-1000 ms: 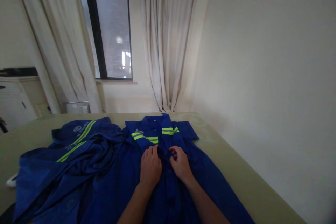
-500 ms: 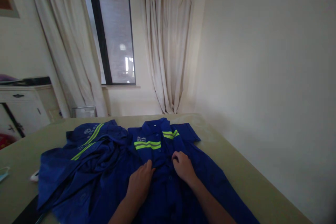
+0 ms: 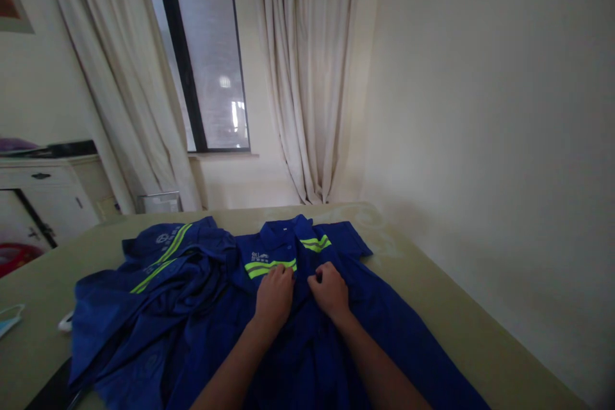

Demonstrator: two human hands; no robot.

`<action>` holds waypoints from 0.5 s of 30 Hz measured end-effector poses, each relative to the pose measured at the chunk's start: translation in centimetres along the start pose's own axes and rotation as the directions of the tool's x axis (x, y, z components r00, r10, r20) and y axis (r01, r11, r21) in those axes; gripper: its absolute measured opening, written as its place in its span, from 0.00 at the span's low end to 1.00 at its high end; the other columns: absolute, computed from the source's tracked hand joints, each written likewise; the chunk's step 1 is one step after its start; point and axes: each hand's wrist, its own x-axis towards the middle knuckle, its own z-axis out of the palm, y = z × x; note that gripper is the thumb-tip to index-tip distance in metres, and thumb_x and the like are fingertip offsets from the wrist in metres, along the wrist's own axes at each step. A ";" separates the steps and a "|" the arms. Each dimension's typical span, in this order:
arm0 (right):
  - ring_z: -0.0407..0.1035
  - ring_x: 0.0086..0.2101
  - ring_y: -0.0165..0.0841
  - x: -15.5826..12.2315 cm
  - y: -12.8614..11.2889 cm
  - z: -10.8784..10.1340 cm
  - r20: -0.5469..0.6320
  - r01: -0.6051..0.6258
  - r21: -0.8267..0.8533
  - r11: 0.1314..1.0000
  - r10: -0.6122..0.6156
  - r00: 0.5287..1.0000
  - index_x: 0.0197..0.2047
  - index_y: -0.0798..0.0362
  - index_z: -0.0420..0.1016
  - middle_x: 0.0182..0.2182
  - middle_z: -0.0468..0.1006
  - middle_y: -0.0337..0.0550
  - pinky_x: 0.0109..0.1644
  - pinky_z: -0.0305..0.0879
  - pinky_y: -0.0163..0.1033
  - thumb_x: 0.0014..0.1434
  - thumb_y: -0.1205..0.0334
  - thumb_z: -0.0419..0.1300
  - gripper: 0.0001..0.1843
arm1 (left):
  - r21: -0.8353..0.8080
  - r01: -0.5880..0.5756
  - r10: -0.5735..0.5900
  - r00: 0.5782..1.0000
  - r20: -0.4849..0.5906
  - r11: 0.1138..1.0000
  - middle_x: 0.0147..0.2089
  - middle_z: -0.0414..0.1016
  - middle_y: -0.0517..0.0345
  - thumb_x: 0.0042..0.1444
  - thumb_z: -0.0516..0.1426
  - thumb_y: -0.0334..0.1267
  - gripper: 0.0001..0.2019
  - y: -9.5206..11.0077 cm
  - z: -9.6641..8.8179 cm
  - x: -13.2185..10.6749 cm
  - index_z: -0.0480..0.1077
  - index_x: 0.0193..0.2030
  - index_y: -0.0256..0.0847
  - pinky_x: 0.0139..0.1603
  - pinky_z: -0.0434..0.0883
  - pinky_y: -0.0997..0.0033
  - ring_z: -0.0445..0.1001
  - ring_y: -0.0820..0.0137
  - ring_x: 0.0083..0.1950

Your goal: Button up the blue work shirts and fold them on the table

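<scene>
A dark blue work jacket (image 3: 307, 333) with yellow-and-grey reflective chest stripes lies front up before me, its collar at the far end. My left hand (image 3: 275, 295) is closed on the front edge of this jacket, just under the left chest stripe. Opposite it, my right hand (image 3: 331, 291) has its fingers curled round the other front edge, thumb toward the middle. A narrow gap separates the two hands. Left of them lies a second blue work jacket (image 3: 139, 327), crumpled, with similar stripes and a white print.
Both jackets lie on a greenish bed-like surface (image 3: 432, 282) along a bare wall (image 3: 480, 141). A face mask (image 3: 10, 319), a small white object (image 3: 66, 322) and a dark flat object (image 3: 50, 387) are at the left. Behind stand a white cabinet (image 3: 52, 198) and curtains (image 3: 312, 77).
Both hands have moved up the jacket front toward the collar, the left one reaching the chest stripe. The jacket's right-hand front panel has shifted and spread slightly to the right.
</scene>
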 end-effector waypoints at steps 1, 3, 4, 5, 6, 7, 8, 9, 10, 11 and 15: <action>0.72 0.33 0.34 0.2 0.4 0.0 -0.021 -0.018 0.058 0.998 0.019 1.000 0.31 0.50 0.72 0.33 0.76 0.41 0.33 0.57 0.36 0.59 0.63 0.57 0.05 | -0.021 0.042 -0.042 0.999 0.009 0.999 0.50 0.77 0.49 0.66 0.53 0.33 0.09 0.2 0.3 0.7 0.74 0.48 0.41 0.54 0.67 0.61 0.74 0.59 0.56; 0.71 0.32 0.34 0.5 1.1 0.1 -0.067 0.003 0.152 0.988 0.007 0.998 0.29 0.50 0.70 0.30 0.75 0.40 0.34 0.58 0.36 0.59 0.63 0.55 0.07 | -0.050 0.123 -0.121 0.992 0.046 0.991 0.50 0.79 0.50 0.64 0.57 0.37 0.08 0.5 0.8 1.8 0.75 0.48 0.42 0.53 0.66 0.61 0.75 0.57 0.56; 0.71 0.31 0.34 0.6 1.3 0.2 -0.088 0.030 0.190 0.981 -0.013 0.996 0.29 0.50 0.69 0.30 0.74 0.40 0.35 0.58 0.36 0.60 0.62 0.54 0.09 | -0.055 0.153 -0.149 0.987 0.069 0.987 0.49 0.79 0.50 0.63 0.59 0.38 0.08 0.6 1.0 2.2 0.75 0.47 0.42 0.51 0.67 0.61 0.76 0.57 0.54; 0.71 0.31 0.34 0.7 1.5 0.3 -0.103 0.057 0.224 0.973 -0.034 0.994 0.29 0.50 0.69 0.29 0.74 0.40 0.35 0.59 0.36 0.61 0.61 0.53 0.10 | -0.057 0.173 -0.167 0.982 0.090 0.983 0.47 0.80 0.48 0.62 0.60 0.39 0.07 0.7 1.2 2.4 0.75 0.45 0.41 0.48 0.67 0.61 0.77 0.56 0.52; 0.70 0.31 0.34 0.7 1.7 0.5 -0.111 0.079 0.251 0.965 -0.052 0.992 0.28 0.50 0.69 0.29 0.74 0.39 0.35 0.59 0.36 0.62 0.59 0.53 0.11 | -0.056 0.186 -0.180 0.978 0.105 0.981 0.46 0.80 0.47 0.62 0.60 0.39 0.07 0.7 1.5 2.5 0.75 0.44 0.39 0.46 0.67 0.61 0.78 0.55 0.50; 0.70 0.30 0.34 0.7 1.8 0.6 -0.112 0.095 0.270 0.958 -0.067 0.991 0.28 0.49 0.69 0.29 0.74 0.39 0.35 0.59 0.36 0.63 0.57 0.53 0.12 | -0.055 0.197 -0.190 0.975 0.114 0.979 0.44 0.81 0.46 0.62 0.60 0.38 0.07 0.7 1.7 2.5 0.75 0.44 0.38 0.44 0.67 0.62 0.79 0.55 0.48; 0.70 0.30 0.34 0.7 1.8 0.7 -0.111 0.107 0.282 0.953 -0.079 0.991 0.28 0.49 0.69 0.29 0.74 0.39 0.35 0.59 0.36 0.62 0.55 0.55 0.12 | -0.050 0.205 -0.198 0.973 0.120 0.978 0.43 0.81 0.45 0.63 0.59 0.38 0.07 0.7 1.9 2.4 0.75 0.44 0.37 0.43 0.67 0.62 0.79 0.55 0.48; 0.70 0.30 0.34 0.7 1.9 0.8 -0.109 0.117 0.291 0.950 -0.089 0.990 0.28 0.49 0.69 0.29 0.74 0.38 0.34 0.58 0.36 0.61 0.55 0.56 0.12 | -0.045 0.209 -0.203 0.972 0.121 0.977 0.43 0.81 0.45 0.64 0.58 0.37 0.07 0.7 2.1 2.3 0.74 0.44 0.37 0.44 0.67 0.62 0.79 0.55 0.48; 0.69 0.30 0.33 0.7 1.9 0.9 -0.110 0.128 0.302 0.945 -0.099 0.989 0.28 0.49 0.70 0.29 0.74 0.38 0.34 0.58 0.36 0.60 0.55 0.57 0.11 | -0.049 0.209 -0.203 0.973 0.111 0.977 0.42 0.81 0.46 0.65 0.57 0.37 0.06 0.6 2.2 2.1 0.74 0.43 0.38 0.44 0.67 0.63 0.79 0.56 0.48; 0.69 0.30 0.33 0.7 1.9 0.9 -0.116 0.141 0.323 0.936 -0.109 0.987 0.28 0.49 0.71 0.29 0.74 0.38 0.34 0.58 0.36 0.59 0.56 0.58 0.10 | -0.069 0.203 -0.197 0.977 0.084 0.977 0.42 0.81 0.48 0.65 0.56 0.36 0.06 0.6 2.4 2.0 0.74 0.43 0.39 0.44 0.67 0.63 0.79 0.57 0.47; 0.71 0.31 0.35 1.1 2.0 0.8 -0.106 0.175 0.510 0.842 -0.140 0.984 0.32 0.50 0.76 0.30 0.77 0.40 0.36 0.63 0.37 0.58 0.56 0.59 0.09 | -0.258 0.078 -0.140 0.962 -0.235 0.963 0.41 0.80 0.54 0.67 0.54 0.38 0.08 0.5 2.8 2.1 0.75 0.41 0.43 0.46 0.67 0.64 0.78 0.61 0.45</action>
